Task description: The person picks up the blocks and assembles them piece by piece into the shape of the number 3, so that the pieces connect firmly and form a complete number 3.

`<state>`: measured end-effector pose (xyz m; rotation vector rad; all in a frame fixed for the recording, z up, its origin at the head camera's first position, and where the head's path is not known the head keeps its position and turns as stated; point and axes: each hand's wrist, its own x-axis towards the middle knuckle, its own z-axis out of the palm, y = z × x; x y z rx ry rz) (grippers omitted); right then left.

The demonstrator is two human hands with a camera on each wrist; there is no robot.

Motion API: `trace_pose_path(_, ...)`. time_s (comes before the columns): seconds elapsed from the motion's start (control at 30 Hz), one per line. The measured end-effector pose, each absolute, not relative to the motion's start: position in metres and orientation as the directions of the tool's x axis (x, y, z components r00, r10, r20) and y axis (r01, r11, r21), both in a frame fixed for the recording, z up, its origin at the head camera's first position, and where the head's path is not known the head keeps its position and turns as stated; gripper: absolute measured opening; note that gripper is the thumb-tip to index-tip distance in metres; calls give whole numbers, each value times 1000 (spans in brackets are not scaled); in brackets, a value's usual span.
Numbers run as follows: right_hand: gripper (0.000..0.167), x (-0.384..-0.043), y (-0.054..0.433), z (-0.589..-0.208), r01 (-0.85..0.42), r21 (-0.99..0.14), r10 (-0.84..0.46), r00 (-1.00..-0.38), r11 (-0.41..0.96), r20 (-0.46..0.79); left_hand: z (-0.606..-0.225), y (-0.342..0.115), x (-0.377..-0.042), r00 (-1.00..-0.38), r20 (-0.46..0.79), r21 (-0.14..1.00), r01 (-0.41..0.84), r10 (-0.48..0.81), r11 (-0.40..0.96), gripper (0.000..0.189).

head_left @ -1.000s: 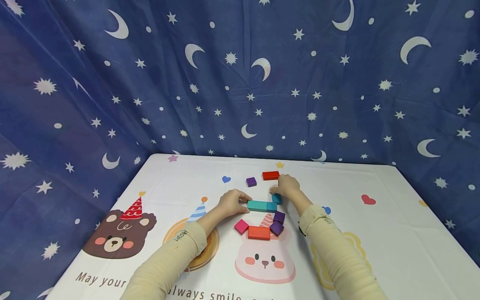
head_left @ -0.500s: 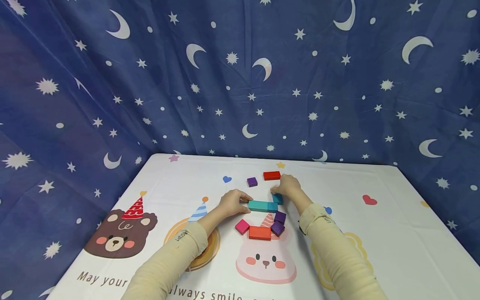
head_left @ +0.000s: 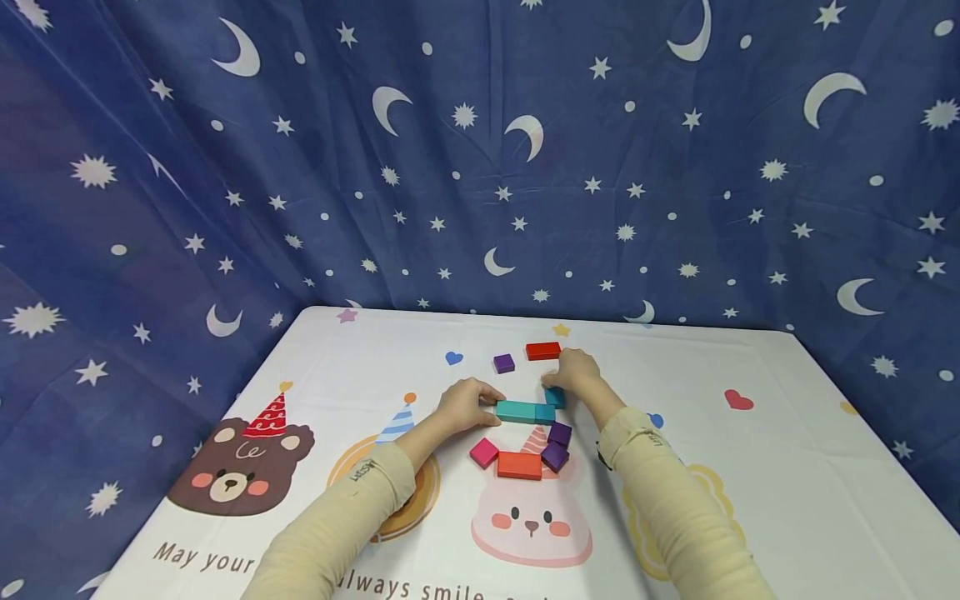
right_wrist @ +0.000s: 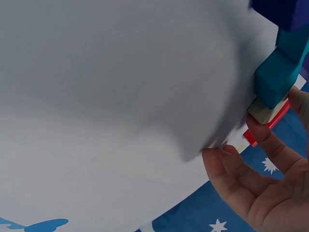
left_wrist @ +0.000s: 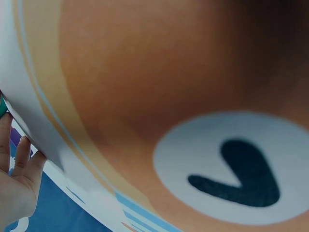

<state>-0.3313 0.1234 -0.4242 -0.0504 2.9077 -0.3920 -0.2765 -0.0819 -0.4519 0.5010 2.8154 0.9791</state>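
Note:
My left hand (head_left: 461, 406) holds the left end of a long teal block (head_left: 516, 412) between thumb and forefinger. A short blue block (head_left: 544, 414) adjoins that block's right end. Behind it lies another blue block (head_left: 555, 397), beside my right hand (head_left: 577, 372). In the right wrist view, my right thumb and forefinger pinch a pale wood-coloured block (right_wrist: 261, 111) against a blue block (right_wrist: 275, 77); the head view hides the pale one behind the hand. In the left wrist view only a sliver of the teal block (left_wrist: 2, 106) shows at a fingertip.
Nearer the body, two purple blocks (head_left: 556, 457), an orange-red block (head_left: 519, 466) and a pink block (head_left: 484, 452) form a curve. Beyond the hands lie a red block (head_left: 543, 351) and a purple block (head_left: 504, 363). A starry blue curtain (head_left: 420, 233) hangs behind the table (head_left: 787, 467).

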Motion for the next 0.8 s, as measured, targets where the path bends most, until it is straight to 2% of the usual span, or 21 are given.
trace_pose_path(0.6, 44, -331, 122, -423, 8, -270, -46, -980, 963, -193, -452, -82, -278, -940, -2, 619, 267, 342, 738, 35)
trace_pose_path(0.8, 52, -330, 123, -422, 39, -288, -29, -973, 957, -228, -451, -81, -277, -940, -16, 622, 257, 340, 740, 36)
